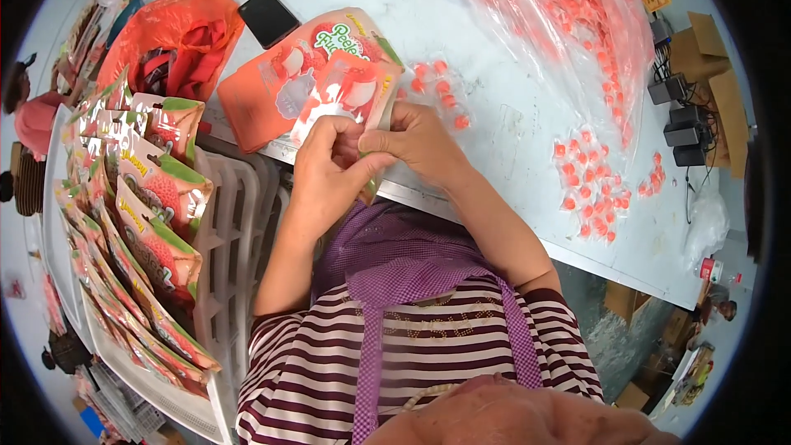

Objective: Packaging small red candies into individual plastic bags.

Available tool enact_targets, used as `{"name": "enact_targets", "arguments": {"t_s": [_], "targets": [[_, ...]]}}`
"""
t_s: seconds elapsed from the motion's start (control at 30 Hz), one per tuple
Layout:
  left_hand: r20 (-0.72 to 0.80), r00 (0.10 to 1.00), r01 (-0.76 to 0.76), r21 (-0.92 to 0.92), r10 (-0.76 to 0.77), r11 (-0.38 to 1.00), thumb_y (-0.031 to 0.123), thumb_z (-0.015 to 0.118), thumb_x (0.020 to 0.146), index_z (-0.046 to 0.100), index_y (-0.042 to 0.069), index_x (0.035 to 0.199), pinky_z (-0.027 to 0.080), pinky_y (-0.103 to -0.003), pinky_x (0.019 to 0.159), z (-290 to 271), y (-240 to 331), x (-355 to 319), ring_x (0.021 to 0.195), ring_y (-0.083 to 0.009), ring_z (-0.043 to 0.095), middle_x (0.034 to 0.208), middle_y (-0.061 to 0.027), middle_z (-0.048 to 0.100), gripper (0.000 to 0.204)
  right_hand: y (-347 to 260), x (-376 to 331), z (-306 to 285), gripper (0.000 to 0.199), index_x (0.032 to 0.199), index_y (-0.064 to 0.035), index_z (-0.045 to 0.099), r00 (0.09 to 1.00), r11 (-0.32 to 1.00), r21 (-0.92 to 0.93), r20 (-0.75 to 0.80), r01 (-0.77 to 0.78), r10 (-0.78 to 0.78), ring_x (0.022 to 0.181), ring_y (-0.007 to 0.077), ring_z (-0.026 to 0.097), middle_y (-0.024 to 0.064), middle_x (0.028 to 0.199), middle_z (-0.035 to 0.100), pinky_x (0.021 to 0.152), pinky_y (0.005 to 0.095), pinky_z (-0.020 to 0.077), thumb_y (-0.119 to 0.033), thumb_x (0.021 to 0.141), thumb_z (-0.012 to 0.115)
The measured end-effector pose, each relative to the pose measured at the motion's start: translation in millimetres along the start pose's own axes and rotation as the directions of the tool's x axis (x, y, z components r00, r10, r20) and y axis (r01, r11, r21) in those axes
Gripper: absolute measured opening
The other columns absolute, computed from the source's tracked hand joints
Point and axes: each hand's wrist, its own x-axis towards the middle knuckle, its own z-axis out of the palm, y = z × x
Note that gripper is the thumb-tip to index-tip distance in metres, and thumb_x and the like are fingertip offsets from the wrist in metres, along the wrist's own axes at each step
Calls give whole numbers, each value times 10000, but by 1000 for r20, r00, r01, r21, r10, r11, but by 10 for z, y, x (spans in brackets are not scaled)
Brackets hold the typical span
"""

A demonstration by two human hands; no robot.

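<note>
Close to my body at the table edge, both hands hold a pink-and-green candy pouch (354, 86) with lychee pictures on it. My left hand (325, 169) grips its near left edge, fingers curled and thumb pressed in. Opposite it, my right hand (420, 144) pinches the near right edge, its thumb close to the left one. The pouch's near end is partly hidden by my fingers. Under and behind it lies a stack of flat printed pouches (255, 103). Just right of the stack are several small wrapped red-and-white candies (441, 86).
Filled pouches (161, 189) stand in a white plastic crate (210, 408) on the left. Behind are an orange plastic bag (206, 8) and a black phone (269, 18). A big transparent bag of candies (568, 16) lies far right, with loose candies (589, 185) nearer. Black adapters (685, 128) line the right.
</note>
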Motion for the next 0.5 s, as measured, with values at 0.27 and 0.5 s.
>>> {"name": "enact_targets", "arguments": {"t_s": [0.27, 0.5], "targets": [[49, 988, -151, 103, 147, 983, 45, 698, 759, 573, -26, 767, 435, -214, 531, -113, -190, 1, 567, -62, 513, 705, -31, 571, 144, 2, -172, -65, 230, 997, -1, 632, 993, 994, 92, 106, -64, 54, 809, 91, 588, 35, 906, 635, 729, 253, 468, -126, 804, 623], [-273, 935, -161, 244, 227, 956, 10, 661, 732, 538, 3, 751, 441, -239, 543, -77, -94, -6, 588, -106, 528, 667, -49, 544, 125, 71, -244, -168, 303, 653, -72, 320, 969, 965, -134, -81, 223, -235, 782, 76, 456, 22, 913, 555, 671, 224, 372, -18, 776, 592]]}}
